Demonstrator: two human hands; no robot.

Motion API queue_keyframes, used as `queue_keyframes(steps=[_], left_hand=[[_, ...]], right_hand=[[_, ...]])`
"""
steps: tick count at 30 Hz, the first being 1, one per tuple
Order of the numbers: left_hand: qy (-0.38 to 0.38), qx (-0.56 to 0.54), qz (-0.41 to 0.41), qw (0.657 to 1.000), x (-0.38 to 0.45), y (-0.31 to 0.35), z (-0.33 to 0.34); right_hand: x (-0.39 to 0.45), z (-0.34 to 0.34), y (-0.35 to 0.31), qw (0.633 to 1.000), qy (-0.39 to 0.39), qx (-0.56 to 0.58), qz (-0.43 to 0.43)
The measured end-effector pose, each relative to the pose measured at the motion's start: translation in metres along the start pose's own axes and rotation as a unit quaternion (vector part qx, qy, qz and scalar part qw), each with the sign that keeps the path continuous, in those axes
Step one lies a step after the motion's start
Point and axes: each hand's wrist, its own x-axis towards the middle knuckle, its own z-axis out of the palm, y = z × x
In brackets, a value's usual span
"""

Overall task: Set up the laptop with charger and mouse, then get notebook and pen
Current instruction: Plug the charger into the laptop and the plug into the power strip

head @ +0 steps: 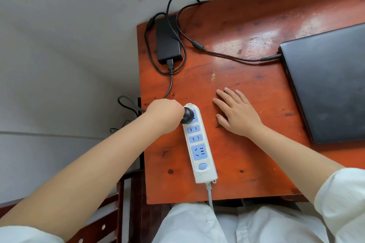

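A closed black laptop lies at the right of the red-brown wooden table. The charger's thin cable is plugged into the laptop's left edge and runs back to the black charger brick at the far left corner. My left hand is shut on the charger's black plug, which sits in the top socket of a white and blue power strip. My right hand rests flat on the table just right of the strip, fingers spread. No mouse, notebook or pen is in view.
The table's left edge runs close to a grey wall. Charger cable loops over the back edge and around the brick. A dark wooden chair frame stands at lower left. The strip's grey cord drops off the table's near edge.
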Motion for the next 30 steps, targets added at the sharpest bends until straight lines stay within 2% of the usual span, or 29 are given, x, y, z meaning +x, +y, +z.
queue_keyframes(steps=[2,6,12,24,30], left_hand=[[-0.024,0.014,-0.004,1.0,0.005,0.011,-0.01],[-0.007,0.034,0.033,0.999,0.011,0.024,-0.018],[0.015,-0.058,0.043,0.997,0.006,0.006,0.006],[-0.036,0.081,0.115,0.99,0.021,0.01,-0.008],[-0.052,0.1,0.099,0.989,0.019,0.012,-0.007]], right_hand=[[0.0,0.001,0.0,1.0,-0.001,0.002,0.0],[0.0,0.002,0.002,1.0,-0.008,0.007,0.003],[0.0,0.005,0.003,1.0,-0.02,0.005,0.007],[0.003,0.011,0.004,0.998,-0.046,-0.04,0.005],[0.002,0.011,0.003,0.998,-0.047,-0.035,0.01]])
